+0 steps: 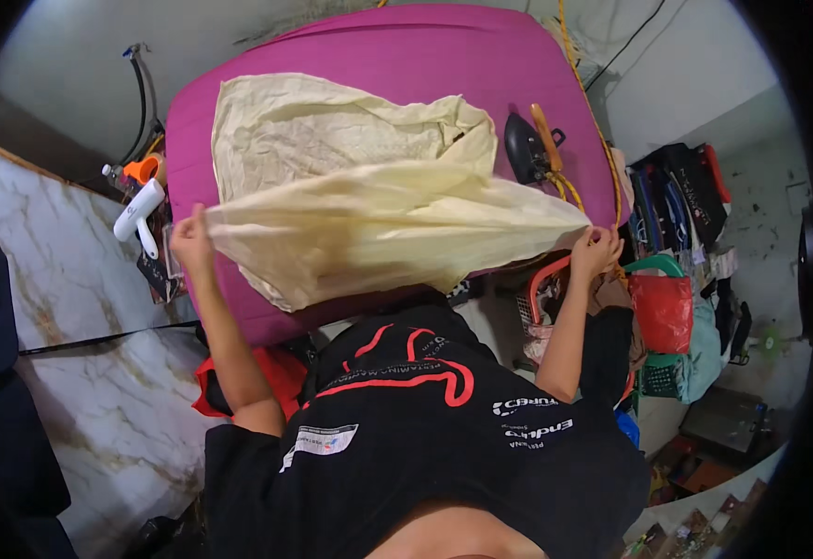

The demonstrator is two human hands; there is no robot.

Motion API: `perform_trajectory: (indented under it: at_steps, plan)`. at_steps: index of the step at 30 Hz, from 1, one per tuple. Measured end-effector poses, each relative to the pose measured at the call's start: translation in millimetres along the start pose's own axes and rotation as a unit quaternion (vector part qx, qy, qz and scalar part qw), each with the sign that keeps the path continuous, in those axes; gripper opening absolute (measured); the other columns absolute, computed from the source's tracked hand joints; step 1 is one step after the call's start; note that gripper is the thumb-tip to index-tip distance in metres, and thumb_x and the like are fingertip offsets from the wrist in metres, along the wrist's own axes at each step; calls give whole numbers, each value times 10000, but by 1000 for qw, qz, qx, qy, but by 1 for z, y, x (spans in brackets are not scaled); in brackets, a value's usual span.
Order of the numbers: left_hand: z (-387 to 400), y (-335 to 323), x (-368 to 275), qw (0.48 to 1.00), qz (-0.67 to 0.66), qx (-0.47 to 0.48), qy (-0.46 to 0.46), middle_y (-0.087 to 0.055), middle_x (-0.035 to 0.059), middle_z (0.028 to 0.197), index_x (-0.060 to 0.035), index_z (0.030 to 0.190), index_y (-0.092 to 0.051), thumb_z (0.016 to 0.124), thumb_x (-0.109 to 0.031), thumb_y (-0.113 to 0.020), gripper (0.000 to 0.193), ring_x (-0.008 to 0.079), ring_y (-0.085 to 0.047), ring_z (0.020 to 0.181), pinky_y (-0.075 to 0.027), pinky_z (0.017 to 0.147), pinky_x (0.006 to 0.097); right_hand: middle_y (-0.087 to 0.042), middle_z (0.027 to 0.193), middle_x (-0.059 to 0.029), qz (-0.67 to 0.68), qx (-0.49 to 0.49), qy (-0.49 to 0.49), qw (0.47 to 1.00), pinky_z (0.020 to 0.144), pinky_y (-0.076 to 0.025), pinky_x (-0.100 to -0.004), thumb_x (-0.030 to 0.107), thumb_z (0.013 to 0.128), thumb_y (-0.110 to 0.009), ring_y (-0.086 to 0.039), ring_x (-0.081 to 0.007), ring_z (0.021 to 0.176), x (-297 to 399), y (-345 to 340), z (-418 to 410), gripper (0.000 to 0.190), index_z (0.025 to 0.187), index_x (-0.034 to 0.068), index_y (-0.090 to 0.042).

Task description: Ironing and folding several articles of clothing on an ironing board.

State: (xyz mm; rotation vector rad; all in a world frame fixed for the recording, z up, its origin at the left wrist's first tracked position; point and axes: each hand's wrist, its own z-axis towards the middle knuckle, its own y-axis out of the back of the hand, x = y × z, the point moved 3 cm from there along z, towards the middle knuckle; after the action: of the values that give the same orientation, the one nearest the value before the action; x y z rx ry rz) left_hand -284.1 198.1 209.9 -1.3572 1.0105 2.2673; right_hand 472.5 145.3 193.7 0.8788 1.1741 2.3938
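Note:
A pale yellow cloth (378, 223) stretches between my two hands, its near part lifted and its far part spread on a pink padded surface (406, 49). My left hand (193, 241) pinches its left edge. At the other end, my right hand (596, 251) grips a gathered corner. Folds and wrinkles run across the held part, and the far right of the cloth is bunched. An iron (529, 147) with a black body and a wooden handle lies beyond my right hand, its yellow cord running towards that hand.
Left of the pad are a white handheld appliance (138, 209) and an orange cup-like object (145, 169). On the right stand a red-rimmed basket (543, 279), a red bag (660, 314) and hanging clothes (672, 195). A yellow rope (591, 115) runs down the pad's right side.

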Motion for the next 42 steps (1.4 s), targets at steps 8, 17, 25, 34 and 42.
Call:
perform_trajectory:
  at_steps: [8, 17, 25, 34, 42]
  plan:
    - [-19, 7, 0, 1000, -12, 10, 13, -637, 23, 771, -7, 946, -632, 876, -317, -736, 334, 61, -545, 671, -403, 561, 203, -471, 1414, -128, 73, -7, 35, 997, 1061, -278, -599, 293, 875, -643, -340, -390, 1343, 13, -15, 12, 225, 991, 101, -641]
    - [-172, -31, 14, 925, 290, 179, 170, -652, 81, 1127, -115, 1005, -710, 783, -594, -683, 529, 309, -573, 1124, -224, 1062, 623, -438, 1426, -108, 135, 264, 431, 852, 1121, -231, -561, 277, 744, -752, -303, -378, 1389, 147, -3, -183, 339, 1036, 138, -651]
    - [-212, -38, -13, 936, 295, 156, 109, -573, 52, 1276, -123, 962, -706, 813, -539, -680, 442, 286, -474, 1245, -172, 1093, 624, -411, 1489, -40, 160, 277, 552, 770, 1109, -203, -612, 277, 750, -748, -294, -354, 1410, 190, -35, -215, 202, 917, 177, -693]
    - [-96, -11, 6, 996, -62, -34, 54, -632, 55, 805, -19, 901, -613, 999, -260, -535, 272, 151, -603, 751, -494, 701, 344, -520, 1400, -46, 157, 119, 381, 903, 1123, -164, -607, 278, 794, -720, -321, -363, 1388, 168, -17, -96, 129, 804, 158, -767]
    - [48, 71, -99, 939, -272, -209, 9, -613, 29, 686, -16, 821, -618, 999, -242, -553, 295, 98, -533, 561, -430, 510, 261, -520, 1389, -55, 210, -152, 211, 943, 1100, -308, -474, 271, 848, -709, -380, -363, 1332, 121, 36, 100, 185, 907, 103, -756]
